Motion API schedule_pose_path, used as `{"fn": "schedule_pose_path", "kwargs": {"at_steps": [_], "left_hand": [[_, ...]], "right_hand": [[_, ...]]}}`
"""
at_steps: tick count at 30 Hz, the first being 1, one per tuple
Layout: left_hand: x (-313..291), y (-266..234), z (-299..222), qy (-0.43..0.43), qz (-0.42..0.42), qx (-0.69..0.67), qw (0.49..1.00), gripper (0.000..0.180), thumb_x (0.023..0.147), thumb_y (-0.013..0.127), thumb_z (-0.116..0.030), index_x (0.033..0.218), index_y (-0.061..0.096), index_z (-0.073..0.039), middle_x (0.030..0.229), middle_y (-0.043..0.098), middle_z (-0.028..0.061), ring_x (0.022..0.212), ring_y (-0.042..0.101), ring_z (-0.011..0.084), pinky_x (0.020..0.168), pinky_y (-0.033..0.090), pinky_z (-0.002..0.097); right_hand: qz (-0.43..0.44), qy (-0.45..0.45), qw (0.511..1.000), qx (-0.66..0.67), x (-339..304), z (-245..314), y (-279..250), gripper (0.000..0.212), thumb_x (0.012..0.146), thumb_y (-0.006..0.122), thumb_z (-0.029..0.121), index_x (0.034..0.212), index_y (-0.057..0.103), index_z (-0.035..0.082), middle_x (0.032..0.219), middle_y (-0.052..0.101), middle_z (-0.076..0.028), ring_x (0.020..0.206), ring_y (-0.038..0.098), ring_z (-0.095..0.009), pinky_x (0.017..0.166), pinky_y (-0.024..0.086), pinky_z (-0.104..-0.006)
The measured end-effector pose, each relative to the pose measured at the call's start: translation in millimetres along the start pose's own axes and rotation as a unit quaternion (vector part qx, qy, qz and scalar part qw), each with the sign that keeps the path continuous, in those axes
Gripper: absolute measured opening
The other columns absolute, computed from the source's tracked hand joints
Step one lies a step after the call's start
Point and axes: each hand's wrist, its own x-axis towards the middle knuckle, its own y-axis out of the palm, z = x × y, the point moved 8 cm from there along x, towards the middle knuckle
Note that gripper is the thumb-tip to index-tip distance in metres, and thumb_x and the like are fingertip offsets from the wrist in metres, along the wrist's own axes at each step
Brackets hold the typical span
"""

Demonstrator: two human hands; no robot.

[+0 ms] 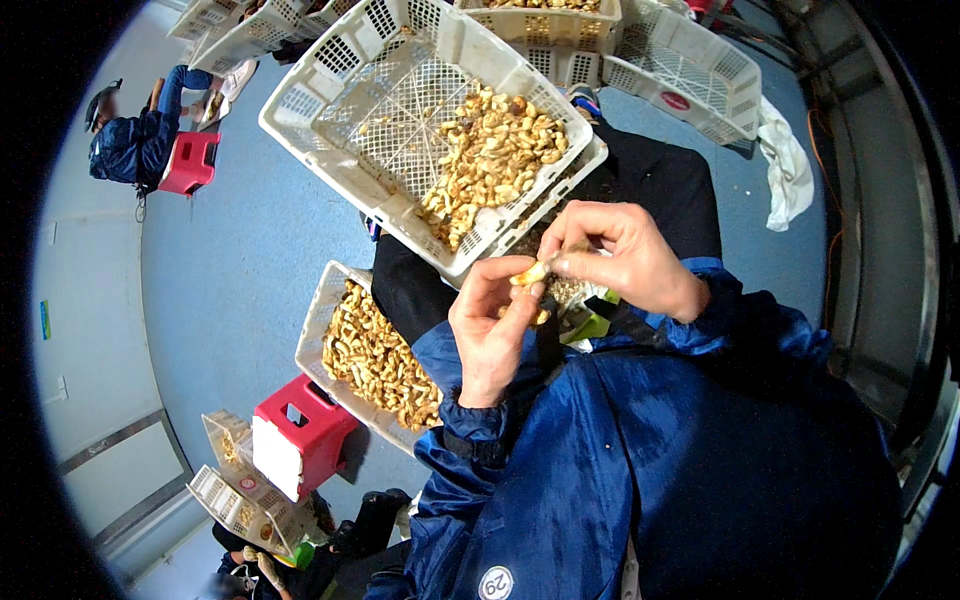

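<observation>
My left hand pinches a pale yellow cashew nut with a brownish patch between thumb and fingers. A second nut shows partly, low in the same hand. My right hand is closed, its fingertips meeting at the end of the pinched nut; whether they hold a small tool is hidden. Just beyond the hands, a white plastic crate sits tilted over my lap, with a heap of cashew nuts gathered in its near right part. Small crumbs lie below my hands.
A second white crate full of nuts stands at my left, beside a red stool. More crates stand ahead, with a white cloth on the blue floor. Another person sits far left; someone's hands show lower left.
</observation>
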Motion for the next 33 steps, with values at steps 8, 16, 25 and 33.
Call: {"fn": "schedule_pose_path", "kwargs": {"at_steps": [8, 16, 25, 33], "left_hand": [[-13, -39, -16, 0.023, -0.050, 0.082, 0.995, 0.025, 0.086, 0.062, 0.003, 0.110, 0.059, -0.003, 0.106, 0.062, 0.0071, 0.085, 0.060, 0.0102, 0.069, 0.051, 0.0204], [-99, -206, 30, -0.069, -0.350, -0.321, 0.877, 0.016, 0.099, 0.048, -0.022, 0.098, 0.051, -0.006, 0.080, 0.048, 0.0001, 0.062, 0.045, 0.0059, 0.045, 0.035, 0.0164], [-27, -23, 26, -0.166, -0.011, -0.231, 0.959, 0.041, 0.099, 0.046, -0.023, 0.134, 0.045, -0.001, 0.108, 0.058, 0.0066, 0.093, 0.056, 0.0145, 0.077, 0.048, 0.0269], [-16, -9, 9, -0.063, -0.026, -0.071, 0.995, 0.032, 0.093, 0.055, -0.001, 0.125, 0.051, 0.000, 0.108, 0.063, 0.0092, 0.095, 0.062, 0.0146, 0.082, 0.052, 0.0278]], "right_hand": [[0.004, 0.090, 0.996, 0.021, 1, -15, -9, 0.014, 0.083, 0.062, 0.000, 0.074, 0.051, 0.001, 0.096, 0.064, -0.011, 0.087, 0.059, -0.013, 0.079, 0.047, -0.0263], [0.002, -0.023, 0.982, -0.187, -2, -7, -11, 0.012, 0.074, 0.061, 0.001, 0.072, 0.049, 0.001, 0.078, 0.052, -0.009, 0.077, 0.054, -0.020, 0.071, 0.043, -0.0326], [-0.002, -0.129, 0.959, -0.253, 0, 19, 8, 0.007, 0.076, 0.062, 0.002, 0.079, 0.058, -0.002, 0.083, 0.061, -0.012, 0.084, 0.061, -0.025, 0.075, 0.049, -0.0330], [0.018, -0.104, 0.985, -0.138, -2, 17, 15, 0.008, 0.079, 0.066, 0.002, 0.077, 0.058, 0.001, 0.096, 0.062, -0.009, 0.091, 0.060, -0.019, 0.079, 0.047, -0.0311]]}}
